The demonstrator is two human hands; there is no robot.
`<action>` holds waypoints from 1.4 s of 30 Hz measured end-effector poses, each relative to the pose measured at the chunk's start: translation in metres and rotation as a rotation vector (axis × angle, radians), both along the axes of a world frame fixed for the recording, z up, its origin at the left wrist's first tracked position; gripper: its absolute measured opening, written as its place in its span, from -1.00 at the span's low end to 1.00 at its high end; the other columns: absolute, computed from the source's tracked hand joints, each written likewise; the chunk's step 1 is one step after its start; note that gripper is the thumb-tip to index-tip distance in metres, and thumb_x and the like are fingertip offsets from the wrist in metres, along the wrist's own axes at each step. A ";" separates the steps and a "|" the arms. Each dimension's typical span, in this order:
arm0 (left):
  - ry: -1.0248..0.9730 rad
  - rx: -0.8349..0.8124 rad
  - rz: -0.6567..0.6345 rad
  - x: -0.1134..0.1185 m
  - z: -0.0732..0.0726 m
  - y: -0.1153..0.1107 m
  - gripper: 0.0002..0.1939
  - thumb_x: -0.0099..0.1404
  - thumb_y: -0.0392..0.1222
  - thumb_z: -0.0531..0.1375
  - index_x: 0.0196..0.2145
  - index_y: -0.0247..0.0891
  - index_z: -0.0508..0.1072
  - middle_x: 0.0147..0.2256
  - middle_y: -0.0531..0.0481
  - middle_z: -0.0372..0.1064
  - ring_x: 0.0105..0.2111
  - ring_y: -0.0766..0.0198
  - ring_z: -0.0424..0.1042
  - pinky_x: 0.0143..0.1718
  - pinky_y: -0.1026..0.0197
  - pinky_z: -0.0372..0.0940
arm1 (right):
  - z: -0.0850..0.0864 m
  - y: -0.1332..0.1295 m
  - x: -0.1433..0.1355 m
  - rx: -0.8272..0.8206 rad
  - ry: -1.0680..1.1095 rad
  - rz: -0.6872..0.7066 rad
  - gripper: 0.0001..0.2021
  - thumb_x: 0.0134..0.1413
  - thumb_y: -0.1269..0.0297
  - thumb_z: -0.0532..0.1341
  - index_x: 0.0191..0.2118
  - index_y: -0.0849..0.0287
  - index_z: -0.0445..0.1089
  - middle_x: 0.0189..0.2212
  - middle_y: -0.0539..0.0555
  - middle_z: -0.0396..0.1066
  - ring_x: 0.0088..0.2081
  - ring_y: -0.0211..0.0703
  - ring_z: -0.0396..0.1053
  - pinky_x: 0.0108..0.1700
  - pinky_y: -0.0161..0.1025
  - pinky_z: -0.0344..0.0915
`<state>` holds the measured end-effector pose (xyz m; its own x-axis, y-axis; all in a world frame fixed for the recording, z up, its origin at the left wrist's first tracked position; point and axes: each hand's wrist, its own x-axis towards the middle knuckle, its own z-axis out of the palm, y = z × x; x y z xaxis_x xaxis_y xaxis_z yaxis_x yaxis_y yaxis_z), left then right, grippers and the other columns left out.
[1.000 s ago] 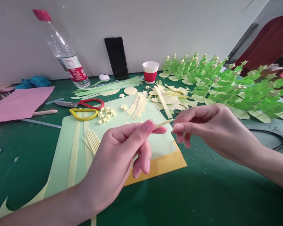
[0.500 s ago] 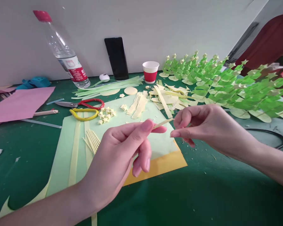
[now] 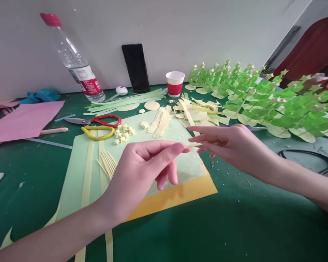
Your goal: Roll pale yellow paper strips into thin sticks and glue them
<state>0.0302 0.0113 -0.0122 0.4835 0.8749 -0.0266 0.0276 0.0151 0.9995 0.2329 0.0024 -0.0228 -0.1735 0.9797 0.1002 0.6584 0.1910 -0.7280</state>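
Note:
Between thumb and forefinger, my left hand (image 3: 150,163) pinches a thin pale yellow paper piece (image 3: 193,145) that points right. My right hand (image 3: 228,147) is at its right end, fingers extended and a little apart; whether they touch the paper is unclear. Below both hands lies a pale green sheet (image 3: 76,174) over an orange sheet (image 3: 169,200). Small folded paper stars (image 3: 124,133), thin rolled sticks (image 3: 107,163) and short cream strips (image 3: 160,122) rest on the green sheet.
Red-and-yellow-handled scissors (image 3: 98,133) lie left of centre. Behind stand a bottle (image 3: 84,78), a phone (image 3: 136,69) and a paper cup (image 3: 175,85). Green paper plants with stars (image 3: 262,94) fill the right back. Pink paper (image 3: 24,120) lies left.
My right hand has straightened its fingers and moved slightly left and up, over the paper's end. The paper piece in my left hand now lies flatter.

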 end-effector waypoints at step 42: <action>0.275 0.945 -0.044 -0.002 0.012 -0.005 -0.84 0.20 -0.44 0.22 -0.50 -0.34 0.54 -0.55 0.10 0.55 -0.68 0.51 0.36 -0.57 0.53 0.31 | 0.032 -0.025 -0.010 -0.012 0.037 0.284 -0.83 0.15 0.21 0.20 -0.39 0.08 0.51 -0.53 -0.07 0.41 -0.57 -0.42 0.22 -0.60 -0.46 0.11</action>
<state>0.0278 0.0064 -0.0004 0.5977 0.5753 0.5584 0.2420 -0.7935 0.5584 0.2234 -0.0229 0.0095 -0.4376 0.8936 0.0999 0.5528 0.3549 -0.7540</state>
